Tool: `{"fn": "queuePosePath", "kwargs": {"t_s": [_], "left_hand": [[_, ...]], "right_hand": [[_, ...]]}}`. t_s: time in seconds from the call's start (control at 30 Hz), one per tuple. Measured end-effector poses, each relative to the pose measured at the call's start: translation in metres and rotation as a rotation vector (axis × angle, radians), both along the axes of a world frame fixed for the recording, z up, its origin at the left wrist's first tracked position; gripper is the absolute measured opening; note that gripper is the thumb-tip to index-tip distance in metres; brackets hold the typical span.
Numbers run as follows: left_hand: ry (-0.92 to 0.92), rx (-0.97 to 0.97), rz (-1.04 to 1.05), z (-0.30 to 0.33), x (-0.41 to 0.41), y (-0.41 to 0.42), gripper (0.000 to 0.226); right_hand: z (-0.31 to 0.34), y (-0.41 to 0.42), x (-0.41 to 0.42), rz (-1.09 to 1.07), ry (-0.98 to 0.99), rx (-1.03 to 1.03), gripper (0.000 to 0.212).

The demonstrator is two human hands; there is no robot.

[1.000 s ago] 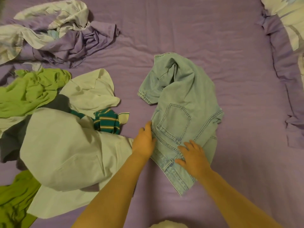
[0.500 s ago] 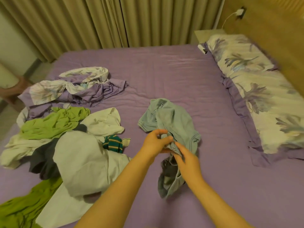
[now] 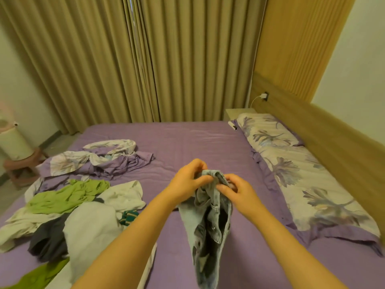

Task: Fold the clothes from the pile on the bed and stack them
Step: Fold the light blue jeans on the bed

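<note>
Several loose garments form the pile point(image 3: 68, 211) on the left of the purple bed point(image 3: 187, 142), its near edge cut off by the frame. At centre, the left hand point(image 3: 185, 182) and right hand point(image 3: 239, 192) pinch the bunched top of the light denim jeans point(image 3: 210, 226), which hang above the sheet; the fingertips are partly buried in cloth, and the lower end runs out of view.

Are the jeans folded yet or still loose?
Not folded: the jeans hang bunched from the left hand and right hand, lifted above the bed.
</note>
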State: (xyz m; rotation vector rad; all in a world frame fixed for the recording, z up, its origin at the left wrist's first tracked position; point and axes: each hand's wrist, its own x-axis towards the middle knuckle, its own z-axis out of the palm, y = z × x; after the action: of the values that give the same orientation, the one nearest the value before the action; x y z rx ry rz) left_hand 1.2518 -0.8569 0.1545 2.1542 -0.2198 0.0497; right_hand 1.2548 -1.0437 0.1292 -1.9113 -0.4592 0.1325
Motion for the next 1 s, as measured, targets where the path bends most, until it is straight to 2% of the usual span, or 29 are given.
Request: {"fn": "queuePosePath", "kwargs": {"t_s": [0.1,0.27,0.47,0.57,0.67,0.77,0.83,1.0], "left_hand": [[-0.103,0.006,0.089,0.027,0.004,-0.023,0.019],[-0.221,-0.106,0.314,0.064,0.01,-0.041,0.022],[-0.252,-0.149,0.526,0.089,0.013,-0.041,0.025],[-0.218,-0.24,0.634,0.088,0.012,-0.033,0.025],[-0.191,-0.342,0.718,0.084,0.006,-0.022,0.024],[-0.159,-0.387,0.737,0.083,-0.01,-0.007,0.019],[-0.159,-0.379,0.71,0.085,-0.023,0.003,0.025],[-0.257,-0.311,0.689,0.112,-0.053,0.029,0.016]], "right_hand": [[0.019,-0.011,-0.007,-0.032,-0.031,0.075,0.033],[0.024,-0.031,-0.021,-0.06,-0.113,0.027,0.072],[0.02,-0.058,-0.031,0.079,-0.123,-0.082,0.088],[0.016,-0.065,-0.033,0.133,-0.163,-0.268,0.096],[0.006,-0.065,-0.03,0.075,-0.289,-0.538,0.085],[0.008,-0.066,-0.018,-0.113,-0.265,-0.632,0.05],[0.017,-0.064,-0.01,-0.182,-0.323,-0.666,0.028],[0.073,-0.058,0.004,-0.297,-0.547,-0.644,0.022]]}}
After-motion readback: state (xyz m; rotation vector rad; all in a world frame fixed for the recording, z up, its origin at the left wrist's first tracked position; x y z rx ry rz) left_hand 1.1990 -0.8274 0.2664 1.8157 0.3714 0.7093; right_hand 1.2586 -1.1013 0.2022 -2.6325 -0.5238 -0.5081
